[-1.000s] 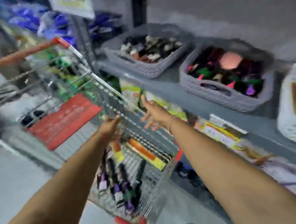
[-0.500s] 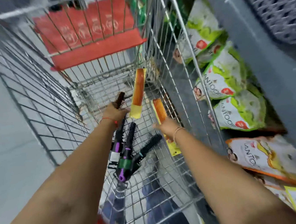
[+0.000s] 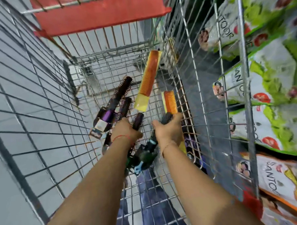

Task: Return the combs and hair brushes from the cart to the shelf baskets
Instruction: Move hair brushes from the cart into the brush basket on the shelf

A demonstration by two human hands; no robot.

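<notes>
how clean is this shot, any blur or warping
Head view: the cart wires bow outward from wide-angle distortion; the packets on the right are smeared by motion blur; the brushes and both hands are soft; lighting is even, with no strong glare.

I see two flat orange combs on the wire shopping cart floor: the longer, yellow-carded one slanted mid-basket, the shorter comb by the right wall. Left of them, dark round bristle brushes with purple handles lie heaped together.
</notes>
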